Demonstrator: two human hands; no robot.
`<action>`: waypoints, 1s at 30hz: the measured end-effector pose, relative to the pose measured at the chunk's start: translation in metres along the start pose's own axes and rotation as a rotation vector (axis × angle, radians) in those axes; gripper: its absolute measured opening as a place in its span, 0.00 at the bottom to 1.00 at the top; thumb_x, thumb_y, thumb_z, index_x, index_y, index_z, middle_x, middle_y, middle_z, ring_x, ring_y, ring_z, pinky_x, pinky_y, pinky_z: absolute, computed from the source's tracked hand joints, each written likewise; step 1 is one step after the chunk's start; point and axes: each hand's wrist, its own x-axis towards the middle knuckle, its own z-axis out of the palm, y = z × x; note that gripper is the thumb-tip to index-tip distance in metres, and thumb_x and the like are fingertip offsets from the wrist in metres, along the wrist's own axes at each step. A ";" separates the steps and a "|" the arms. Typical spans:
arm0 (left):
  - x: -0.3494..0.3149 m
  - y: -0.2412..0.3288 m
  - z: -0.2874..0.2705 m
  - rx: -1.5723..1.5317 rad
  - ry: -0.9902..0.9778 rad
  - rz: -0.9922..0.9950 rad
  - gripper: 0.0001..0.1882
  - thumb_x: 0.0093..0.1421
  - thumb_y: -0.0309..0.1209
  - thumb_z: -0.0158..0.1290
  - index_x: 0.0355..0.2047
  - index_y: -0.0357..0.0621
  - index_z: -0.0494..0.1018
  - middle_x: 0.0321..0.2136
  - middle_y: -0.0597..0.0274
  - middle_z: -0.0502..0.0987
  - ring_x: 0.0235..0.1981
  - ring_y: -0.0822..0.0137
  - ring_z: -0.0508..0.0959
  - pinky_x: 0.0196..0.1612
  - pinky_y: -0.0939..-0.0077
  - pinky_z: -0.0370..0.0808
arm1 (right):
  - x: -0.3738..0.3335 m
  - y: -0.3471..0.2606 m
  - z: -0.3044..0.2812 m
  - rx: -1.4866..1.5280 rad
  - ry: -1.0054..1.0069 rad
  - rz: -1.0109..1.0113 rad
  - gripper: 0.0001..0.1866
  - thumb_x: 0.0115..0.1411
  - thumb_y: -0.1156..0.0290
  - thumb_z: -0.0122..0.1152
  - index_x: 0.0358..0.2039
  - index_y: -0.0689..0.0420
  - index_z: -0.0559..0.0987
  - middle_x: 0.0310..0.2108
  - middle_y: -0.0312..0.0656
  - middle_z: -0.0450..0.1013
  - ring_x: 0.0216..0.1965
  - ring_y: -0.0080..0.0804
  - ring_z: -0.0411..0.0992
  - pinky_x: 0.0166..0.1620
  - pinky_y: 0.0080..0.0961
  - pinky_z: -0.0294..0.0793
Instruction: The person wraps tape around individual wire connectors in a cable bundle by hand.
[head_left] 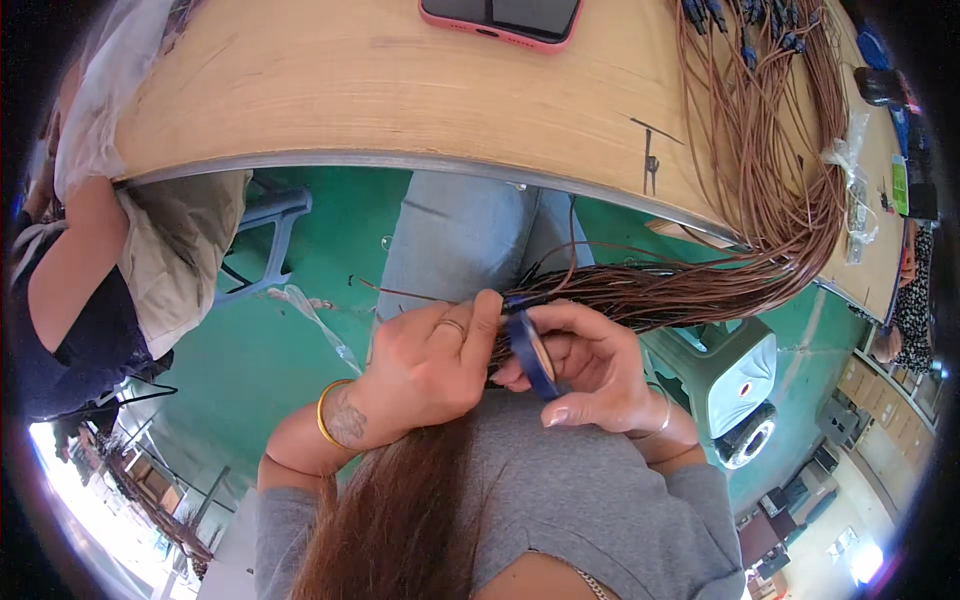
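A thick bundle of brown cables [700, 292] runs from the table down over its front edge and across my lap. My left hand [425, 362] is closed, its thumb and fingers pinching at the cable ends in front of my body. Just to the right, my right hand [600, 365] curls around a roll of dark blue tape [523, 348], which stands on edge against the fingers. A bit of dark blue tape shows at the pinched spot, where the fingers partly hide the cables. One thin brown cable loops up above the hands.
The wooden table [350, 95] has a metal front edge and carries a phone in a pink case [487, 33]. More cable ends with dark blue connectors [750, 55] lie at the far right. A person [75, 265] sits at the left. A pale stool [738, 375] stands at the right.
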 end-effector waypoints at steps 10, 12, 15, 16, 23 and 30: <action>0.001 0.002 -0.003 -0.258 0.164 0.019 0.16 0.42 0.22 0.53 0.33 0.26 0.68 0.15 0.61 0.68 0.13 0.68 0.68 0.16 0.78 0.68 | -0.003 0.012 -0.031 -0.104 -0.161 -0.154 0.29 0.39 0.65 0.68 0.39 0.69 0.69 0.26 0.44 0.68 0.32 0.35 0.71 0.35 0.24 0.72; 0.004 0.004 -0.008 -0.461 0.099 -0.127 0.10 0.41 0.18 0.55 0.27 0.31 0.69 0.15 0.57 0.70 0.13 0.62 0.70 0.16 0.75 0.66 | 0.000 0.017 -0.041 -0.392 0.094 -0.303 0.27 0.37 0.66 0.69 0.37 0.68 0.71 0.23 0.42 0.68 0.29 0.32 0.69 0.34 0.22 0.69; 0.004 0.002 -0.007 -0.684 0.093 -0.183 0.07 0.44 0.19 0.53 0.26 0.31 0.70 0.16 0.57 0.71 0.15 0.60 0.71 0.17 0.75 0.67 | 0.020 0.013 -0.024 -0.308 0.109 -0.270 0.37 0.34 0.66 0.70 0.45 0.66 0.66 0.38 0.48 0.65 0.41 0.35 0.64 0.44 0.27 0.63; 0.004 0.001 -0.008 -0.681 0.092 -0.180 0.07 0.44 0.19 0.53 0.26 0.31 0.70 0.16 0.57 0.71 0.15 0.60 0.71 0.17 0.75 0.67 | 0.029 0.011 -0.020 -0.262 0.080 -0.383 0.41 0.32 0.66 0.71 0.48 0.66 0.63 0.45 0.50 0.62 0.46 0.36 0.62 0.48 0.30 0.61; 0.008 -0.001 -0.017 -0.956 -0.192 -0.350 0.03 0.51 0.23 0.50 0.23 0.35 0.69 0.16 0.57 0.72 0.17 0.61 0.73 0.20 0.76 0.67 | 0.050 -0.006 -0.033 -0.655 -0.350 -0.579 0.34 0.37 0.74 0.67 0.49 0.55 0.67 0.49 0.51 0.58 0.51 0.37 0.59 0.51 0.29 0.59; 0.011 -0.004 -0.026 -0.963 -0.287 -0.351 0.02 0.52 0.25 0.49 0.26 0.39 0.69 0.17 0.54 0.70 0.19 0.56 0.71 0.21 0.68 0.66 | 0.049 -0.012 -0.031 -0.715 -0.257 -0.559 0.25 0.36 0.74 0.68 0.39 0.60 0.74 0.39 0.50 0.67 0.39 0.37 0.68 0.41 0.27 0.68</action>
